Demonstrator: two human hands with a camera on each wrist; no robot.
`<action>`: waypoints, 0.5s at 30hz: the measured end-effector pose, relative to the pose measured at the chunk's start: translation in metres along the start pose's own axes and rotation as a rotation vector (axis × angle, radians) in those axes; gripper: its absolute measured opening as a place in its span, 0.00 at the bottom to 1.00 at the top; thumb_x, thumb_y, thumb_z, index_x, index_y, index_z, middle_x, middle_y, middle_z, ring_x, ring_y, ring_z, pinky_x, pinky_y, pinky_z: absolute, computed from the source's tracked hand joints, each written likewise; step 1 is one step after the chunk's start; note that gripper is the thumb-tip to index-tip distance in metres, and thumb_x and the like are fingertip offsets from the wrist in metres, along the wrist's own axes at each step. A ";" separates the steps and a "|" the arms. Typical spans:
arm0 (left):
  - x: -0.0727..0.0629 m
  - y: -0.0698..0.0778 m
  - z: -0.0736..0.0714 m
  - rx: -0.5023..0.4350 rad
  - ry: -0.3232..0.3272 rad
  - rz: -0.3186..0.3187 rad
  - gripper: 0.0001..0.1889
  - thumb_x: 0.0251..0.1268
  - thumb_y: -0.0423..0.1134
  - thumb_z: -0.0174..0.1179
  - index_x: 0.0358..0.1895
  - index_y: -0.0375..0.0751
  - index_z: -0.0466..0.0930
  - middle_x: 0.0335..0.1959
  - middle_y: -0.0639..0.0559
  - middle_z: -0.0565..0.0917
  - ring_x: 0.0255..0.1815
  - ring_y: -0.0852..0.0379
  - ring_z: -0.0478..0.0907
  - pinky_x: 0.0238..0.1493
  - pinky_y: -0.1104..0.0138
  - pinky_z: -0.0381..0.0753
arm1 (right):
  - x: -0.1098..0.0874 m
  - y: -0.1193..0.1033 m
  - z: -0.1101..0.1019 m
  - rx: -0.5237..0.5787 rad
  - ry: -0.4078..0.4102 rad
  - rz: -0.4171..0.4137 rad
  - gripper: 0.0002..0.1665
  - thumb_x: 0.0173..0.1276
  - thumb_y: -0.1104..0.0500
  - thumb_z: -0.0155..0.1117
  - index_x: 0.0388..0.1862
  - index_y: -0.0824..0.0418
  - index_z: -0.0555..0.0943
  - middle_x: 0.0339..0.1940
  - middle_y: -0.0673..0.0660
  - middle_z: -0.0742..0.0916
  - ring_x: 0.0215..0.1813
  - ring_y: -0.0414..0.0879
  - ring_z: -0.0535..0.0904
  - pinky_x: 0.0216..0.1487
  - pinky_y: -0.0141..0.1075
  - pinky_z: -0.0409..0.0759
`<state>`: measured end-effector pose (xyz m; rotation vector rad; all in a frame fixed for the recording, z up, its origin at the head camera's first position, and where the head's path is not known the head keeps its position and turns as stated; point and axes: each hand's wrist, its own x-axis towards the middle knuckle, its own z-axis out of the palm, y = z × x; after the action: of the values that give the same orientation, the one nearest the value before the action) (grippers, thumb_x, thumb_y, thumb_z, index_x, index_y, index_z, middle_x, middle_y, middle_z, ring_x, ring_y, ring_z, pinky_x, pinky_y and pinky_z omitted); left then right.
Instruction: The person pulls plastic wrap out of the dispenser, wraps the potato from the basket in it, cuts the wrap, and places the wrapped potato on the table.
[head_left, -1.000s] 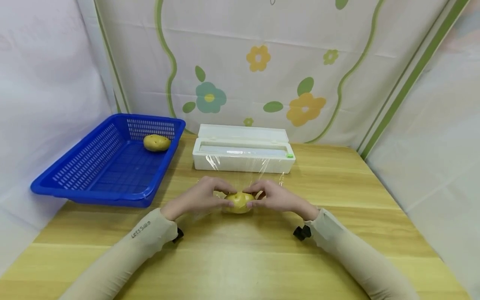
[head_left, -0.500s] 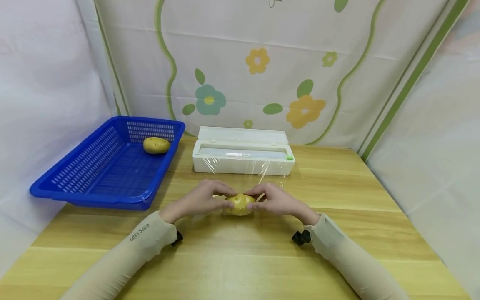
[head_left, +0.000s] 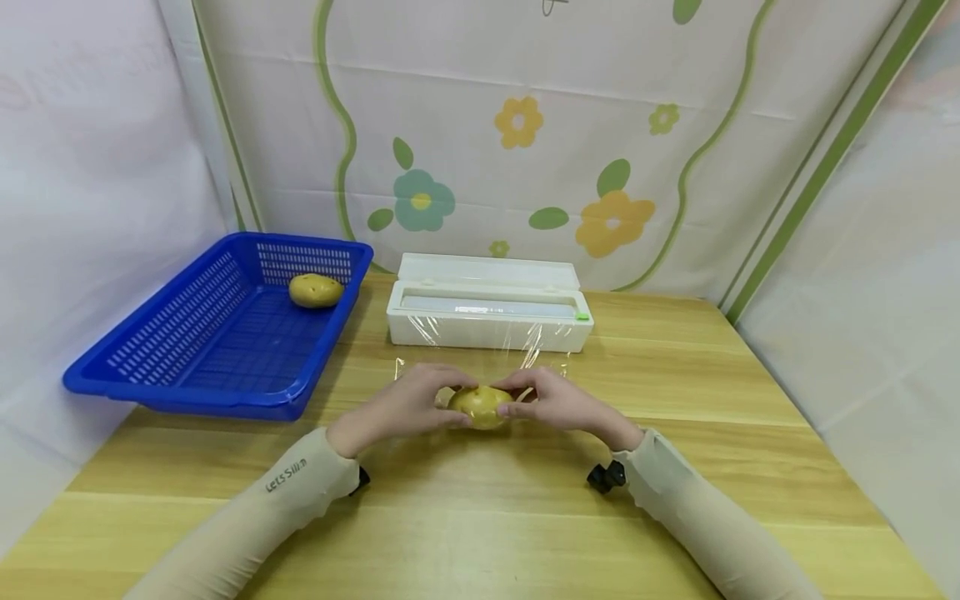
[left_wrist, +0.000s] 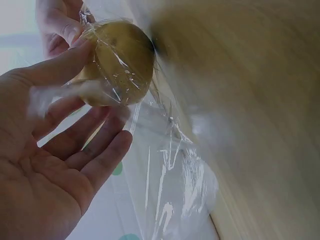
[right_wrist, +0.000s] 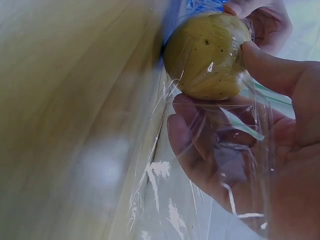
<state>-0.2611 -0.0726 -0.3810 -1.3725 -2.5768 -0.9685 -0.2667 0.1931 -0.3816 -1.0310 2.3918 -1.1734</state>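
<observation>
A yellow potato (head_left: 481, 407) lies on the table between my two hands, with clear cling film (left_wrist: 165, 165) drawn over it. My left hand (head_left: 416, 402) grips its left end, thumb on the near side and fingers on the far side. From the right, my right hand (head_left: 551, 402) pinches the other end in the same way. In the right wrist view the film (right_wrist: 245, 150) hangs in loose folds across the right fingers and palm. The film runs back to a white dispenser box (head_left: 490, 333), whose lid stands up and shows the roll inside.
At the left is a blue plastic basket (head_left: 202, 400) with a second potato (head_left: 316, 291) at its back right corner. The wooden table (head_left: 480, 533) ends at a flower-printed curtain (head_left: 465, 108) behind the box. White curtains rise on both sides.
Both hands stay on the potato in nearly the same place. My left thumb has slid slightly outward and down along it, so more of the potato's left end shows.
</observation>
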 end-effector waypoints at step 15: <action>0.004 -0.021 0.001 -0.107 -0.027 -0.117 0.22 0.69 0.46 0.63 0.62 0.39 0.79 0.48 0.54 0.85 0.46 0.63 0.80 0.49 0.63 0.80 | -0.007 -0.017 -0.011 -0.473 0.313 -0.340 0.23 0.63 0.55 0.73 0.55 0.63 0.82 0.55 0.60 0.83 0.56 0.53 0.78 0.54 0.48 0.76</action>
<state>-0.2791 -0.0779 -0.3912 -1.2788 -2.6874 -1.1285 -0.2591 0.1974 -0.3615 -1.5489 2.9134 -0.9377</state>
